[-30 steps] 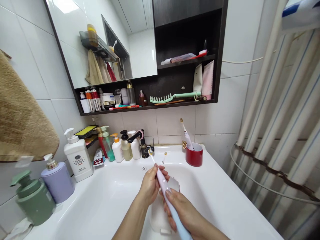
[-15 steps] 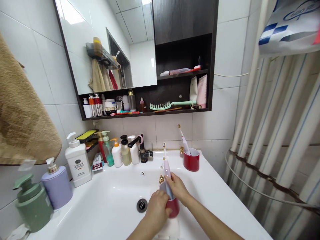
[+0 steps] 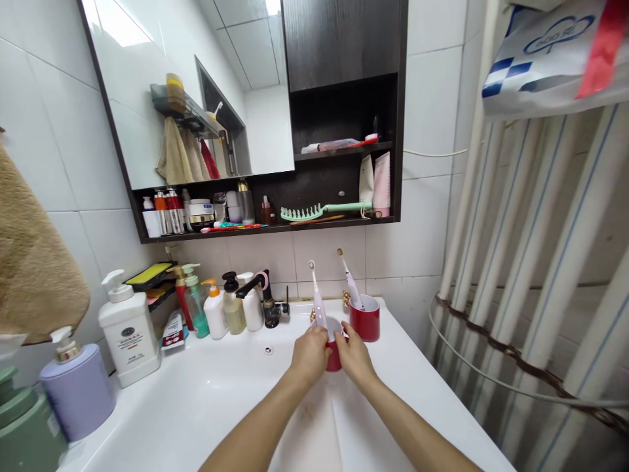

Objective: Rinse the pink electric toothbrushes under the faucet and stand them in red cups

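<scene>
Both hands are closed around a red cup (image 3: 334, 359) at the right side of the sink. My left hand (image 3: 310, 354) wraps its left side, and my right hand (image 3: 354, 354) grips the right side near the rim. A pale pink electric toothbrush (image 3: 319, 307) stands in this cup, head up and leaning slightly left. Just behind and to the right sits a second red cup (image 3: 365, 326) on the sink ledge, with a whitish electric toothbrush (image 3: 352, 290) tilted in it. The held cup's underside is partly hidden by my hands.
The white sink (image 3: 196, 419) has a black faucet (image 3: 268, 301) at its back. Pump bottles, including a white one (image 3: 130, 337) and a purple one (image 3: 78, 393), line the left ledge. A mirror cabinet (image 3: 344, 226) hangs above; pipes (image 3: 511, 262) run along the right.
My right hand has let go of the toothbrush and now holds the cup. Both hands have carried the cup back, close to the other cup. The view has shifted slightly right.
</scene>
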`<state>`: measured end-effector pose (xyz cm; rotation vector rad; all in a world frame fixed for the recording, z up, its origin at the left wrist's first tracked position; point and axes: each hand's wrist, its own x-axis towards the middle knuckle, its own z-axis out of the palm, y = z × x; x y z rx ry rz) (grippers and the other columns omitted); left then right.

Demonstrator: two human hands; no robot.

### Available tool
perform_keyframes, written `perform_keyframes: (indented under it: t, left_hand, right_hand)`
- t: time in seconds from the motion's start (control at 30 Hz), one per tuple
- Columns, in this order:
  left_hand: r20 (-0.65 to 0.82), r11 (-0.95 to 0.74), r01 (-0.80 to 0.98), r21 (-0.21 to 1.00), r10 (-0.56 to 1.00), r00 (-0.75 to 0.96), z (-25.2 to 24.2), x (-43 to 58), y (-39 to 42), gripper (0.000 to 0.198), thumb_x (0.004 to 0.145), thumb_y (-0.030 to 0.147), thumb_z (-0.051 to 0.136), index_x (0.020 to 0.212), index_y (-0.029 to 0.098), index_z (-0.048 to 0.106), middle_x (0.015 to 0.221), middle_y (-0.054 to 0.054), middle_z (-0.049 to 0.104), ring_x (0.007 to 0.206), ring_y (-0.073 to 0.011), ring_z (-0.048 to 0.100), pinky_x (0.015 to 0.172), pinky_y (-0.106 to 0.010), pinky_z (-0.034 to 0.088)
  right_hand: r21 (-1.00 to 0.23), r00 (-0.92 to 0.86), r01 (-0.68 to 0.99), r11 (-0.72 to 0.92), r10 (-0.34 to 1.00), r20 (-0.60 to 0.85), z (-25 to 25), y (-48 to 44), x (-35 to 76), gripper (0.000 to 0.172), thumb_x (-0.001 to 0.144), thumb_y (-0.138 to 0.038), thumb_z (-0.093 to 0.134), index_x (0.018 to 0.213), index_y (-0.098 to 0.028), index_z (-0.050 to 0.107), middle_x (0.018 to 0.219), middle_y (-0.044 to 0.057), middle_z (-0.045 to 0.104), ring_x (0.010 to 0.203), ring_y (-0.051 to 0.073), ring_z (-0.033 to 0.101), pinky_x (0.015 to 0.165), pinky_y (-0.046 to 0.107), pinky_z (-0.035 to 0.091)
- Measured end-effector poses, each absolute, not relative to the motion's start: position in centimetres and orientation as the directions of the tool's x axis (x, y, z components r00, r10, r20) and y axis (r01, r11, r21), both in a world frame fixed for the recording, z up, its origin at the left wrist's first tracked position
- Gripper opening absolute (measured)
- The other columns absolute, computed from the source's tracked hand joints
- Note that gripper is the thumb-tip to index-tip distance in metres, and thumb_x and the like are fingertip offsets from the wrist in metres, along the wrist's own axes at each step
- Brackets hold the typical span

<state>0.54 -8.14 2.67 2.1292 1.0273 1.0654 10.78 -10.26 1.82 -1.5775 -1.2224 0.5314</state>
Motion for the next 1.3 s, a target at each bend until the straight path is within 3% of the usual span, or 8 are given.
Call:
perform_keyframes:
  t: [0.5,0.67,0.73,0.87,0.97,1.13,1.23,1.3]
  left_hand:
    - [0.390,-0.507,0.431,0.747,0.858,0.334,4.1,5.8,-2.0,0.020,0.051,0.000,0.047,0.046,0.019,0.044,0.069,-0.003,0.050,0.088,-0.0204,0.042,0.079,-0.030,0.026]
    - [0.446,-0.552,0.430,0.714,0.833,0.328,4.6,5.7,-2.6,0.024,0.050,-0.001,0.048,0.064,0.018,0.053,0.092,-0.006,0.049,0.097,-0.0193,0.038,0.084,-0.028,0.023]
    - [0.489,-0.560,0.393,0.729,0.828,0.274,4.8,5.0,-3.4,0.031,0.051,0.001,0.049,0.075,0.019,0.054,0.092,-0.005,0.049,0.094,-0.0178,0.039,0.083,-0.027,0.024]
    - [0.415,-0.428,0.128,0.894,0.902,0.121,6.5,3.1,-6.2,0.041,0.055,0.006,0.048,0.094,0.018,0.048,0.057,0.003,0.047,0.060,-0.0112,0.046,0.064,-0.024,0.034]
    - [0.388,-0.345,-0.225,0.911,0.901,0.194,9.3,1.5,-9.9,0.065,0.055,0.007,0.048,0.115,0.017,0.025,0.049,0.008,0.042,0.043,-0.0061,0.038,0.051,-0.019,0.033]
    - [0.471,-0.238,-0.528,0.815,0.803,0.365,13.4,-0.7,-15.9,0.081,0.055,0.012,0.054,0.121,0.023,0.007,0.049,0.009,0.042,0.042,-0.0045,0.037,0.045,-0.018,0.030]
    - [0.467,-0.202,-0.555,0.807,0.794,0.389,14.0,-1.5,-17.3,0.084,0.054,0.015,0.058,0.120,0.024,0.007,0.050,0.009,0.044,0.042,-0.0045,0.039,0.045,-0.018,0.031]
    - [0.449,-0.188,-0.563,0.805,0.813,0.370,13.8,-1.9,-17.5,0.077,0.053,0.019,0.060,0.117,0.022,0.017,0.050,0.008,0.046,0.042,-0.0044,0.040,0.045,-0.018,0.031]
  right_hand:
    - [-0.948,0.444,0.318,0.003,0.883,0.151,1.6,-6.8,12.8,0.050,0.069,-0.027,0.031,0.115,-0.008,0.032,0.121,0.011,0.034,0.112,0.018,0.028,0.091,0.029,0.022]
    - [-0.956,0.451,0.292,0.012,0.880,0.149,1.9,-7.2,13.1,0.050,0.066,-0.028,0.035,0.113,-0.009,0.035,0.117,0.012,0.039,0.108,0.021,0.033,0.088,0.031,0.025]
    - [-0.957,0.449,0.287,0.035,0.878,0.167,2.3,-8.0,13.0,0.051,0.065,-0.027,0.036,0.113,-0.008,0.035,0.113,0.013,0.041,0.102,0.022,0.038,0.085,0.032,0.028]
    - [-0.949,0.403,0.280,0.144,0.880,0.252,4.4,-10.5,12.2,0.053,0.065,-0.027,0.038,0.115,-0.012,0.030,0.076,0.004,0.053,0.069,0.016,0.050,0.067,0.029,0.038]
    - [-0.920,0.308,0.259,0.292,0.878,0.366,7.5,-13.3,10.8,0.056,0.068,-0.025,0.037,0.120,-0.022,0.017,0.049,-0.008,0.036,0.045,0.009,0.040,0.048,0.021,0.036]
    - [-0.805,0.126,0.000,0.594,0.798,0.589,12.1,-17.8,8.2,0.060,0.069,-0.019,0.039,0.121,-0.028,0.009,0.050,-0.010,0.033,0.042,0.005,0.031,0.042,0.017,0.029]
    - [-0.811,0.117,-0.092,0.578,0.815,0.568,13.0,-19.2,7.3,0.061,0.068,-0.019,0.042,0.120,-0.027,0.011,0.048,-0.010,0.034,0.041,0.005,0.032,0.041,0.017,0.029]
    - [-0.835,0.155,-0.142,0.531,0.846,0.511,13.0,-19.6,7.1,0.052,0.069,-0.023,0.042,0.116,-0.026,0.021,0.048,-0.010,0.036,0.040,0.005,0.033,0.041,0.017,0.029]
